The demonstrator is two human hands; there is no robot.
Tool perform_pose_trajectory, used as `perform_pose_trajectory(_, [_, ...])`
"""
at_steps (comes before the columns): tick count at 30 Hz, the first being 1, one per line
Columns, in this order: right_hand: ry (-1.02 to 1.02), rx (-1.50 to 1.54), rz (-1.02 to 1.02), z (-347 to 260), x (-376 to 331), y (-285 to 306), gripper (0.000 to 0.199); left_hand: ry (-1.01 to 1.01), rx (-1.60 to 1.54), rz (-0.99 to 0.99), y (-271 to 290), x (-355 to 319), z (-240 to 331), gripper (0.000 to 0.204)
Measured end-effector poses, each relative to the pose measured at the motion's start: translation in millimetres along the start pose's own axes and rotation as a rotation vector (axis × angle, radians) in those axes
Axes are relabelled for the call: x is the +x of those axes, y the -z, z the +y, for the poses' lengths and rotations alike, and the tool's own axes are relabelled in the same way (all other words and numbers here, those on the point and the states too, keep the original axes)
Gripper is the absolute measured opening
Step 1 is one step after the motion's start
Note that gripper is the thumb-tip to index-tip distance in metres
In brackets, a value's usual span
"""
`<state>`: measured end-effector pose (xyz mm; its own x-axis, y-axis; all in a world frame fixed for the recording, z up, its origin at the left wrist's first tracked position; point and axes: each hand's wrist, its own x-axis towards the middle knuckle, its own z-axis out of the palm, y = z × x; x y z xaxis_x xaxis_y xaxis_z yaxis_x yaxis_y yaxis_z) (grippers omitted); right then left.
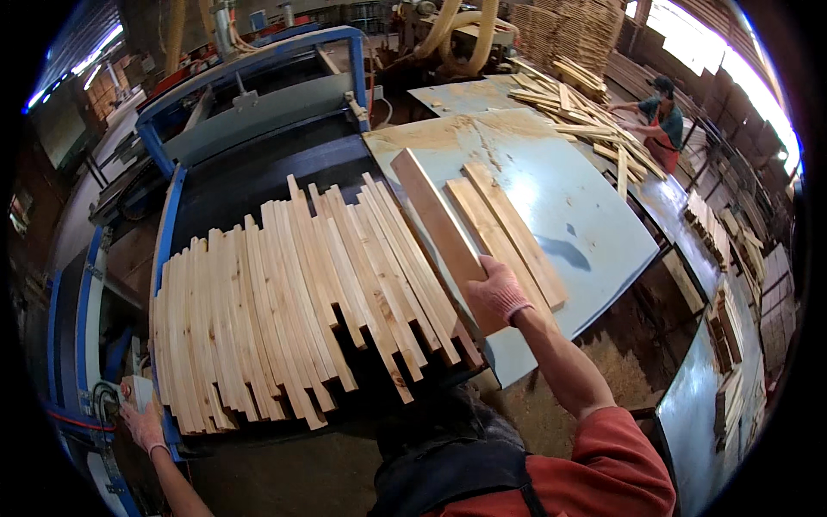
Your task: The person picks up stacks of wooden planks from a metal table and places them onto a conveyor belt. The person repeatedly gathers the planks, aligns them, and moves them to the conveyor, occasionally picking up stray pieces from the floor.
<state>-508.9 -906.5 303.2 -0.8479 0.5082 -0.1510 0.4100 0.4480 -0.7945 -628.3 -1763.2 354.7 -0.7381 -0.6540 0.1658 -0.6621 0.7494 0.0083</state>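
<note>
While a long wooden plank (442, 237) lies along the near-left side of the grey metal table (594, 220), the gloved right hand (497, 290) has its fingers closed around the plank's lower end. Two flat boards (519, 234) lie just beside it, on its right. To its left, a row of narrow wooden strips (276, 297) with uneven ends covers the black machine bed (258, 177), below a blue gantry frame (250, 53). The gloved left hand (145, 426) is at a pale control box (138, 390); I cannot tell how tightly its fingers are bent. Farther off, a co-worker (664, 129) is beside a heap of loose slats (594, 125).
</note>
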Motion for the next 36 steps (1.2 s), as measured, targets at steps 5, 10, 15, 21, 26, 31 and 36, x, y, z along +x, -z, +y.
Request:
perform_pose_trajectory(5, [0.044,-0.202,0.073,-4,-128,63,0.031,-0.059,-0.034,0.041,-6,6,-1,0.086])
perform_pose_trajectory(10, [0.031,-0.283,-0.015,5,-219,60,0.027,-0.056,0.064,0.139,-18,7,-8,0.082])
perform_pose_trajectory(15, [0.059,-0.524,-0.119,-15,-162,48,0.024,-0.007,0.046,0.096,-8,1,7,0.079])
perform_pose_trajectory(21, [0.047,-0.430,-0.206,-31,5,-26,0.036,0.013,0.117,0.066,-2,0,16,0.078])
perform_pose_trajectory(26, [0.144,-0.157,-0.255,-25,35,-40,0.043,0.043,0.124,0.059,-12,11,1,0.079])
perform_pose_trajectory(31, [0.265,-0.439,-0.238,-49,14,-37,0.042,-0.032,0.124,0.065,-20,7,-16,0.084])
perform_pose_trajectory(36, [0.250,-0.404,-0.298,-65,36,-39,0.049,-0.025,-0.129,0.056,1,15,-25,0.091])
